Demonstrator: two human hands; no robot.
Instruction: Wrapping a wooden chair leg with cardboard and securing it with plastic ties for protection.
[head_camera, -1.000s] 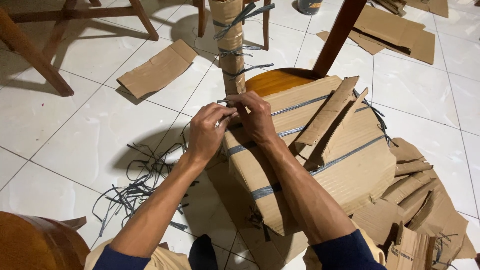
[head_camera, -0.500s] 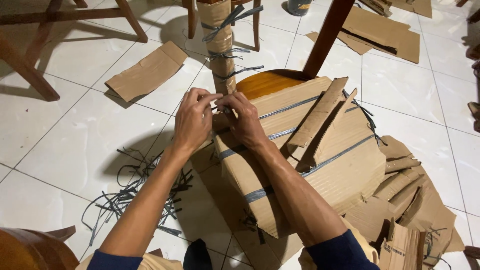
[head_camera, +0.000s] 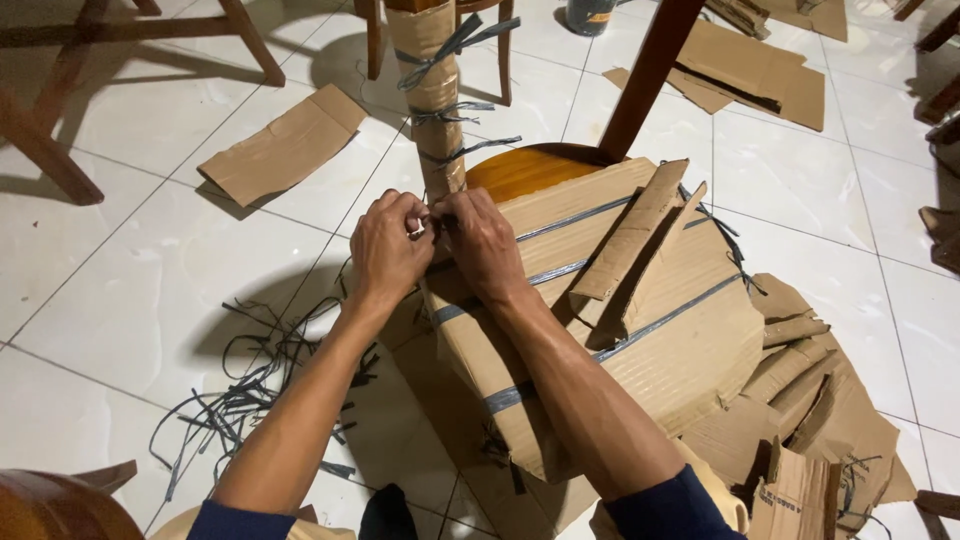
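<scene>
Both hands closer together than before, thumbs now meeting; left hand (head_camera: 388, 250) and right hand (head_camera: 478, 245) pinch grey strap (head_camera: 560, 216) knot at box (head_camera: 640, 330) edge, 12 o'clock from wrists; strap runs toward 2 o'clock; hands equally near

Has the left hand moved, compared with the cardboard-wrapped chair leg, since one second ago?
Barely. The left hand stays beside the right hand, just below the wrapped leg; the whole view shifted together.

White tiled floor (head_camera: 150, 290) carries cardboard pieces (head_camera: 283, 145) and grey strap offcuts (head_camera: 255, 385).
</scene>
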